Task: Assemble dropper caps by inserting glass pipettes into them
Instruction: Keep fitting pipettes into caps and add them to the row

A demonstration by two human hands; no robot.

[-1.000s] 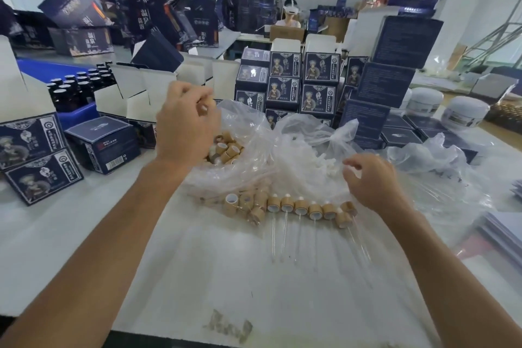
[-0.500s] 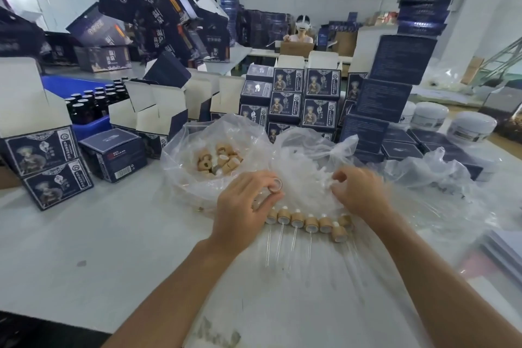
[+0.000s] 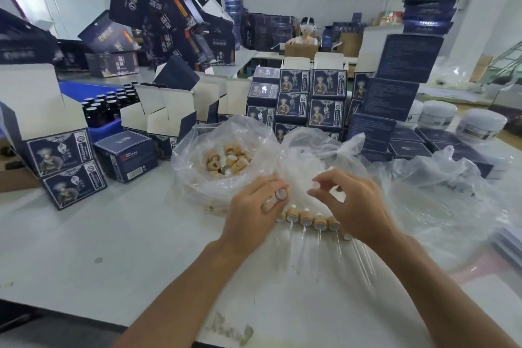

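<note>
Dropper cap [image 3: 280, 194] pinched in left hand [image 3: 255, 207]; right hand [image 3: 348, 200] pinched something small, maybe pipette end [image 3: 315, 184], at 3 o'clock. Insertion step; next needed tip aligned with cap opening.

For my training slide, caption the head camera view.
Left hand holds a wooden dropper cap, right hand pinches a small white piece, above finished droppers.

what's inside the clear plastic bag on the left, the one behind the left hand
Loose tan dropper caps lie heaped inside the plastic bag; a few show white inserts. The crumpled film and the left hand cover the bag's near bottom, so any caps there cannot be seen.
</note>
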